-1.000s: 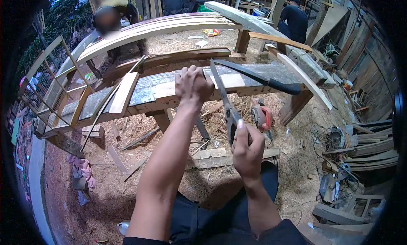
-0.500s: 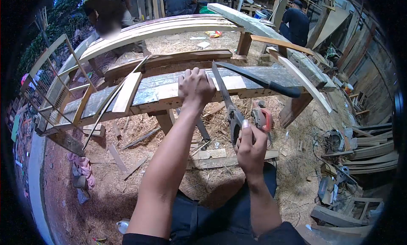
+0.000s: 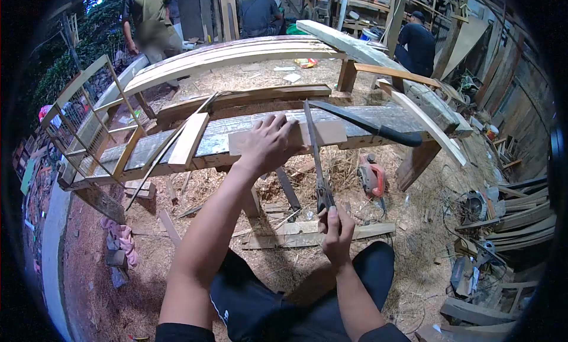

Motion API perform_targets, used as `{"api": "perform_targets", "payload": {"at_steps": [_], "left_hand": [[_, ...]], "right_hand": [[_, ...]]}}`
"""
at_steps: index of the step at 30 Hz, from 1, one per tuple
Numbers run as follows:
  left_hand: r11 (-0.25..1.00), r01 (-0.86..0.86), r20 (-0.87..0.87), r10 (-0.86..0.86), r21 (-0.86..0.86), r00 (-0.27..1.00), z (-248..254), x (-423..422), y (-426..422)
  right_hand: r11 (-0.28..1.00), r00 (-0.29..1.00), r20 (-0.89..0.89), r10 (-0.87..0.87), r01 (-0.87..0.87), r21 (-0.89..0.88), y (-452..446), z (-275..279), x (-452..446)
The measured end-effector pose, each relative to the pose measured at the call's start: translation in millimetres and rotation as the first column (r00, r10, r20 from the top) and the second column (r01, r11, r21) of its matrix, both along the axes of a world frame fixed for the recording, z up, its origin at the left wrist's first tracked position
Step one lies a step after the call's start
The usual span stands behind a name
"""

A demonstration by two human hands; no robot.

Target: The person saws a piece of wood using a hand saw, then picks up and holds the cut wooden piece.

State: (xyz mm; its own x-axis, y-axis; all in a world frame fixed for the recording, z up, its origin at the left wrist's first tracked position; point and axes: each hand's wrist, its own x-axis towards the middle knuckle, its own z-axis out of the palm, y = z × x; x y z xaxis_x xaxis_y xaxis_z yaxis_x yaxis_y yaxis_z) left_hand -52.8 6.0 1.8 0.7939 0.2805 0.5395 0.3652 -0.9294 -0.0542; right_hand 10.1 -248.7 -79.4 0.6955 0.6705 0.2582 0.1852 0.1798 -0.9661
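A short wooden board point(image 3: 328, 133) lies along the near edge of the weathered bench point(image 3: 219, 130). My left hand point(image 3: 263, 144) holds it down, with the fingers bent over its top. In my right hand point(image 3: 337, 231) is the handle of a handsaw point(image 3: 315, 150), closed in the fingers. The saw's blade points away from me and crosses the board just right of my left hand. Beside the saw, a large knife point(image 3: 355, 120) with a black handle rests on the bench. My right fingers partly cover the saw handle.
A pale board point(image 3: 190, 138) and a slatted wooden frame point(image 3: 89, 114) are on the bench's left. A red power tool point(image 3: 373, 175) sits on the shavings-covered ground below. Long curved timbers point(image 3: 225, 58) lie beyond. Several people are in the background; one point(image 3: 148, 23) stands at upper left.
My right hand has drawn the saw back toward me. My left hand has shifted slightly, its fingers less tightly bunched. The view has tilted, showing more of the people behind.
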Motion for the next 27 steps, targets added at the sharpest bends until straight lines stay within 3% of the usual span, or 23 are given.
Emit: {"api": "perform_targets", "payload": {"at_steps": [3,7,9,10,13,14,16,20,22,23,27], "left_hand": [[0.998,-0.043,0.037,0.041,0.05,0.998,0,1,-3],[0.999,-0.043,0.057,0.043,-0.014,0.997,1,2,-5],[0.979,-0.131,-0.057,0.124,-0.158,0.991,14,3,-5],[0.979,-0.147,0.032,0.153,-0.144,0.988,11,5,1],[0.935,-0.326,-0.027,0.326,-0.137,0.945,16,6,20],[0.933,-0.335,-0.027,0.334,-0.132,0.942,14,4,23],[0.97,-0.193,0.004,0.196,-0.144,0.981,13,2,27],[0.976,-0.179,0.051,0.186,-0.123,0.981,9,4,26],[0.976,-0.123,0.058,0.135,-0.18,0.989,15,0,19],[0.971,-0.071,0.07,0.089,-0.23,0.994,18,-3,15],[0.984,-0.032,0.127,0.055,-0.177,0.99,13,-4,16]], "right_hand": [[0.997,0.998,-0.028,0.06,-0.059,0.048,5,-12,5],[0.995,0.987,-0.129,0.099,-0.098,0.014,9,-23,10],[0.999,0.999,-0.048,0.021,-0.023,-0.033,10,-39,10],[0.999,0.997,-0.067,0.039,-0.041,-0.033,7,-49,12],[0.996,0.991,-0.128,0.049,-0.058,-0.063,-19,-92,4],[0.997,0.991,-0.131,-0.003,-0.007,-0.079,-26,-83,0],[0.99,0.966,-0.231,-0.117,0.095,-0.106,-39,-71,-8],[0.997,0.946,-0.317,-0.067,0.072,0.003,-35,-32,2],[0.999,0.955,-0.295,-0.034,0.031,-0.015,-26,-16,7],[1.0,0.981,-0.194,-0.019,0.02,0.002,-18,-8,8],[0.999,0.99,-0.138,0.032,-0.036,-0.021,0,8,8]]}}
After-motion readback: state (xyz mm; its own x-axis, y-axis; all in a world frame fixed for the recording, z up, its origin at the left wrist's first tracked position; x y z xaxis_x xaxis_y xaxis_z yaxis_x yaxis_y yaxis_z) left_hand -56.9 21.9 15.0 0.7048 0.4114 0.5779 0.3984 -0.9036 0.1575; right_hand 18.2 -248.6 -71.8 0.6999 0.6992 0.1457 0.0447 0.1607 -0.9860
